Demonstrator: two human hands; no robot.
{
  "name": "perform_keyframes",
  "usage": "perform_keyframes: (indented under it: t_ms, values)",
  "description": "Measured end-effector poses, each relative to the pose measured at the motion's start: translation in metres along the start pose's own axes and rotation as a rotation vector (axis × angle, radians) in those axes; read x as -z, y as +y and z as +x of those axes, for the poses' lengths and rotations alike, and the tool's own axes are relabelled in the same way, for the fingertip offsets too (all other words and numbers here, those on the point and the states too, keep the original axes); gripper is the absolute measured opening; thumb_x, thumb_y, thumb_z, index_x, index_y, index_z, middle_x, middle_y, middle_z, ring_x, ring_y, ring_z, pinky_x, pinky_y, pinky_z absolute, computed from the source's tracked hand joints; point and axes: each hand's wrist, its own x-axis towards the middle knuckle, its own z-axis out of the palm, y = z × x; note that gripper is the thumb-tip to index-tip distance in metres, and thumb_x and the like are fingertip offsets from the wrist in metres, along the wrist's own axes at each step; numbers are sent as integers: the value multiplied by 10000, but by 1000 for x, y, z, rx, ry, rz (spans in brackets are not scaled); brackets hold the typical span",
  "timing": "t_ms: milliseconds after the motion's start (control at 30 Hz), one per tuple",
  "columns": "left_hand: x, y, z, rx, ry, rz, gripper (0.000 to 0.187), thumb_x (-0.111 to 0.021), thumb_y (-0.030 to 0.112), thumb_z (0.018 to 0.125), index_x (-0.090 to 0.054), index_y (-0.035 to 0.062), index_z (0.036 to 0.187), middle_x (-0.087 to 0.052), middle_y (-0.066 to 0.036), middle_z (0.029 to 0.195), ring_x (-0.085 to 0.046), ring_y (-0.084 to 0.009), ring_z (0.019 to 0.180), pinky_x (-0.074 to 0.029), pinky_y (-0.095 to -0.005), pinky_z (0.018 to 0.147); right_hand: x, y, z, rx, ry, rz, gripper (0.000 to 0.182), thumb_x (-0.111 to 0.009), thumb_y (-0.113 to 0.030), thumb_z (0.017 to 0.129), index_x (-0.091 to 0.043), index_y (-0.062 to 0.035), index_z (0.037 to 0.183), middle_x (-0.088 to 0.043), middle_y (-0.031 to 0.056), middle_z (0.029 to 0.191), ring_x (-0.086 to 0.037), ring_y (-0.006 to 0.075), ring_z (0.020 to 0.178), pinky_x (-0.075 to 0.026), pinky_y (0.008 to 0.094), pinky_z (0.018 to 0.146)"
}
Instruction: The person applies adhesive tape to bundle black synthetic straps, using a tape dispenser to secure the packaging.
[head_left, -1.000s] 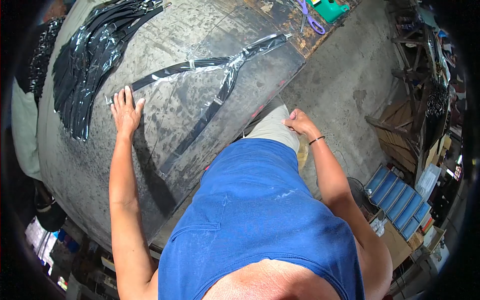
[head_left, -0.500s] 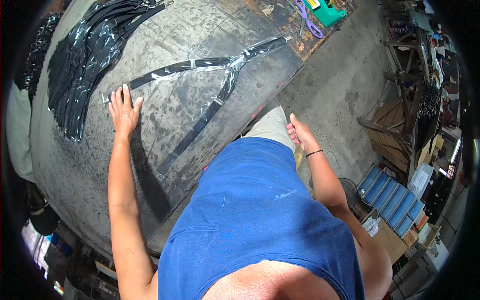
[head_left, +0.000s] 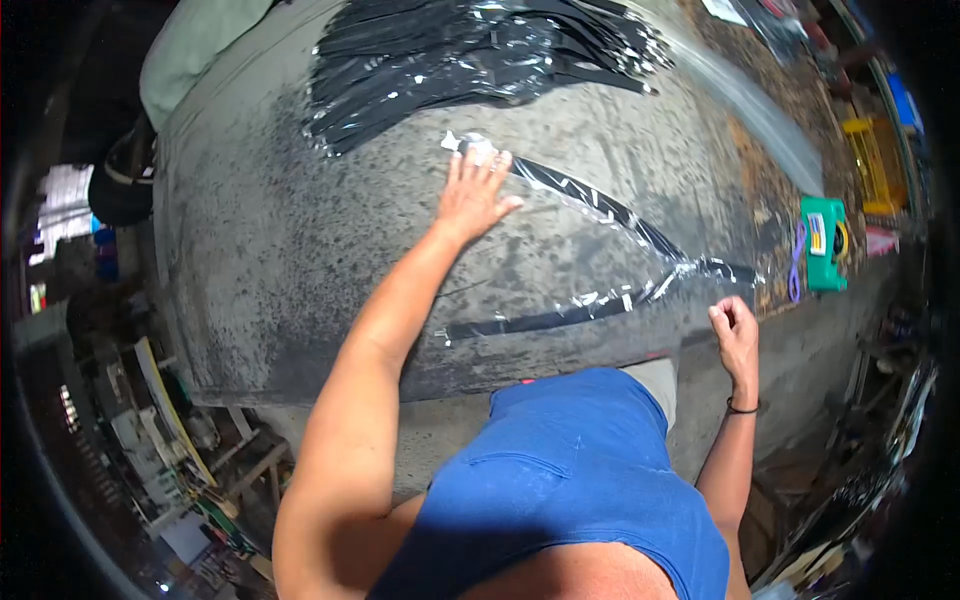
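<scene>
A Y-shaped black strap [head_left: 575, 190] wrapped in shiny clear plastic lies spread on the worn grey table [head_left: 290, 260]. Its two long arms point left, and its short tail points right. My left hand [head_left: 470, 200] lies flat with spread fingers over the far arm's left end, partly covering it. Closed into a loose curl, my right hand [head_left: 736, 338] hovers near the table's front edge, apart from the strap and just below its tail. I see nothing in its fingers. Behind lies a thick pile of similar plastic-wrapped black straps [head_left: 430, 60] with metal-looking ends.
Purple-handled scissors [head_left: 797, 262] and a green tape dispenser [head_left: 822, 245] sit at the table's right end. A clear plastic sheet [head_left: 745, 100] stretches along the back right. Beyond it stands a yellow rack [head_left: 872, 165]. A dark cap [head_left: 122, 180] is at the far left.
My view has turned, so the table and pile shift right and the strap appears rotated. My left hand stays on the strap's end. My right hand has risen from beside my leg towards the table edge.
</scene>
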Motion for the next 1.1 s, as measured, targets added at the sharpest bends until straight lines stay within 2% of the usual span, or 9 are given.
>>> perform_keyframes:
  t_ms: [100, 233, 333, 433, 567, 700, 767, 933, 1100]
  values:
    - [5, 2, -3, 22, 16, -55, 773, -492, 612, 896, -346, 134, 1486, -413, -138, 1459, -276, -374, 1391, -161, -561, 1154, -21, -73, 64, 198, -224, 12, 182, -655, -144, 877, -551, -6, 818, -493, 25, 744, -465, 108, 700, -398, 264, 631]
    - [5, 0, -5, 24, 49, -84, 762, -494, 621, 885, -378, 144, 1469, -418, -111, 1446, -279, -341, 1375, -165, -576, 1141, -84, -144, 138, 327, -478, 54, 227, -673, -228, 883, -561, -41, 819, -491, -13, 750, -435, 82, 700, -383, 257, 616]
    - [2, -2, -5, 30, 81, -112, 759, -515, 618, 873, -396, 146, 1456, -408, -108, 1445, -280, -339, 1369, -167, -595, 1131, -134, -178, 181, 316, -679, 8, 208, -662, -223, 899, -568, -50, 834, -486, -46, 728, -432, 72, 699, -381, 252, 621]
    - [2, -3, -5, 43, 72, -197, 798, -607, 594, 817, -404, 142, 1442, -386, -88, 1432, -248, -320, 1383, -161, -620, 1121, -179, -183, 218, 288, -848, 37, 190, -655, -203, 920, -567, -67, 821, -479, -76, 731, -418, 46, 691, -355, 226, 603]
    - [2, -6, -5, 45, 87, -266, 805, -619, 580, 817, -385, 153, 1458, -414, -105, 1397, -298, -347, 1346, -161, -638, 1112, -213, -172, 255, 283, -988, 18, 177, -670, -197, 919, -576, -69, 842, -505, -83, 743, -431, 45, 692, -371, 230, 607]
    - [3, -7, -5, 44, 86, -295, 808, -627, 573, 813, -387, 148, 1457, -411, -106, 1399, -297, -351, 1346, -162, -636, 1113, -219, -176, 262, 234, -1049, -21, 163, -676, -183, 911, -608, -52, 845, -567, -42, 757, -475, 78, 731, -430, 261, 672]
    - [1, -7, -5, 46, 108, -285, 832, -641, 578, 792, -391, 125, 1444, -380, -72, 1378, -243, -307, 1373, -184, -633, 1108, -220, -178, 263, 220, -1047, -53, 164, -679, -185, 910, -610, -50, 846, -570, -42, 759, -476, 80, 736, -432, 264, 675]
    - [0, -8, -5, 45, 97, -286, 842, -625, 588, 802, -373, 121, 1456, -378, -76, 1383, -249, -316, 1369, -185, -626, 1112, -226, -177, 270, 265, -1057, -141, 167, -690, -189, 905, -614, -51, 850, -571, -41, 762, -475, 82, 749, -433, 270, 687]
    - [0, -7, -5, 54, 60, -316, 804, -610, 578, 832, -375, 142, 1465, -388, -110, 1419, -275, -354, 1363, -121, -622, 1137, -234, -171, 276, 265, -1055, -152, 172, -696, -190, 897, -611, -51, 841, -537, -47, 695, -460, 85, 669, -413, 278, 604]
